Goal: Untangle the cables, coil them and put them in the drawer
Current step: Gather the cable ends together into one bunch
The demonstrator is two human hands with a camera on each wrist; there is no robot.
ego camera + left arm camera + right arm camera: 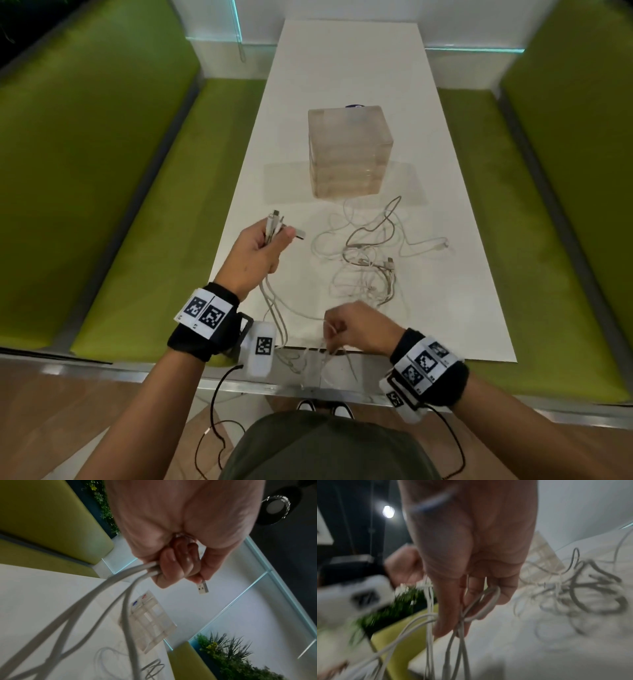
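Observation:
My left hand [263, 251] is raised over the table's left edge and grips a bunch of white cable ends [276, 222]; a USB plug [203, 588] sticks out past the thumb. The white cables [96, 601] run down from my left hand [171, 566] toward the right hand [346, 329], which pinches loops of them [481, 604] at the table's near edge. A tangle of white and grey cables [370, 257] lies on the white table [462, 274], also seen blurred in the right wrist view [583, 595]. The clear plastic drawer unit [347, 150] stands behind it, drawers closed.
Green benches [120, 205] flank the table on both sides. The far half of the table behind the drawer unit [150, 624] is bare. Cable loops hang over the near table edge [308, 359] toward the floor. A black wire [219, 428] dangles from my left wrist device.

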